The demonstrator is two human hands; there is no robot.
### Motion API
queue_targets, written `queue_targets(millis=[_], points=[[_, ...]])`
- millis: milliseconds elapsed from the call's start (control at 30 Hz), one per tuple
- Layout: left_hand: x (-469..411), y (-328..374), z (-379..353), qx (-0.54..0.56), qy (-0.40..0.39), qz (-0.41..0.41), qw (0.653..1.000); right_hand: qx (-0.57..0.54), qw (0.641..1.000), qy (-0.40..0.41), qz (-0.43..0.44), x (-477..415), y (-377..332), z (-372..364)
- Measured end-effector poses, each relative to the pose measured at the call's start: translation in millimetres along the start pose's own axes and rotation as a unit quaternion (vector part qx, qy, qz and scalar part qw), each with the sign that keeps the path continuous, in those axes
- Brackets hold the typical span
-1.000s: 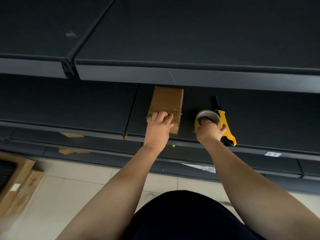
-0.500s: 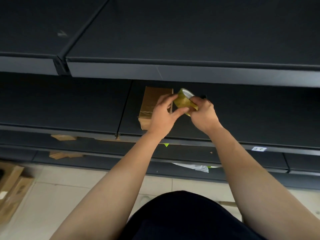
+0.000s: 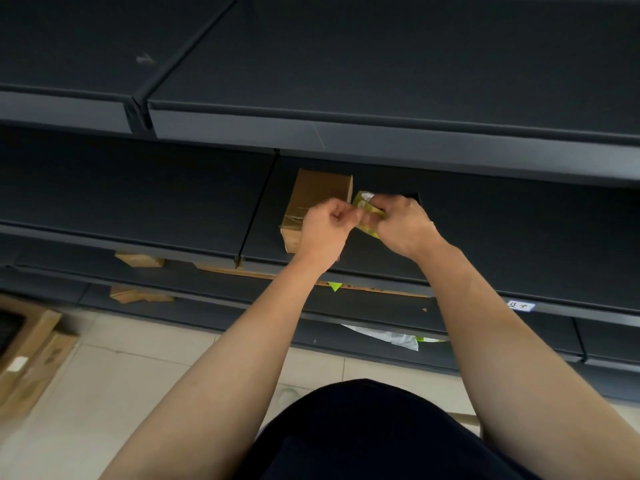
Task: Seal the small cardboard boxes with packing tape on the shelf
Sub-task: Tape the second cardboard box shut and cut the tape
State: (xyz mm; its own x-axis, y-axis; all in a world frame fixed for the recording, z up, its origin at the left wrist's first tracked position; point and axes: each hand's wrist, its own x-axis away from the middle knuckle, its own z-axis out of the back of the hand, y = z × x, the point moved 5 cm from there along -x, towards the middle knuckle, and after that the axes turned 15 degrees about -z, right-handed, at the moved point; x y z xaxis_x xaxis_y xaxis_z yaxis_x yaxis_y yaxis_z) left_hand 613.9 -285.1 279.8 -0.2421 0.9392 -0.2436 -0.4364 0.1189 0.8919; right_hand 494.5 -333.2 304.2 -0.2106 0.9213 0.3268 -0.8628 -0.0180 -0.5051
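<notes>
Right hand [image 3: 403, 225] grips packing tape roll [image 3: 367, 216], fingers curled; left hand [image 3: 323, 230] pinches the tape end, above small cardboard box [image 3: 313, 199] lying on dark shelf [image 3: 485, 237].

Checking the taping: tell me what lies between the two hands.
The head view shows only the yellowish tape roll between them: the right hand grips it, and the left hand pinches at its edge.

looks like a shop or stockroom: long dark metal shelving [image 3: 381, 133], a price tag [image 3: 522, 305] on one edge, cardboard cartons [image 3: 31, 344] on tiled floor [image 3: 114, 382].
</notes>
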Motion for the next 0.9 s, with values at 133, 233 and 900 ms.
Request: queue_targets(millis=[133, 233, 900], points=[[-3.2, -9.9, -1.1, 0.043, -0.009, 0.085, 0.995, 0.023, 0.999, -0.021, 0.014, -1.0, -1.6, -5.5], [-3.8, -16.4, -2.4, 0.018, -0.027, 0.097, 0.995, 0.031, 0.999, -0.029, 0.025, -3.0, -3.5, -4.8], [-24.8, -43.8, 26.3, 0.012, 0.023, 0.17, 0.985, -0.066, 0.994, -0.092, -0.004, -26.2, 11.5, 17.0]])
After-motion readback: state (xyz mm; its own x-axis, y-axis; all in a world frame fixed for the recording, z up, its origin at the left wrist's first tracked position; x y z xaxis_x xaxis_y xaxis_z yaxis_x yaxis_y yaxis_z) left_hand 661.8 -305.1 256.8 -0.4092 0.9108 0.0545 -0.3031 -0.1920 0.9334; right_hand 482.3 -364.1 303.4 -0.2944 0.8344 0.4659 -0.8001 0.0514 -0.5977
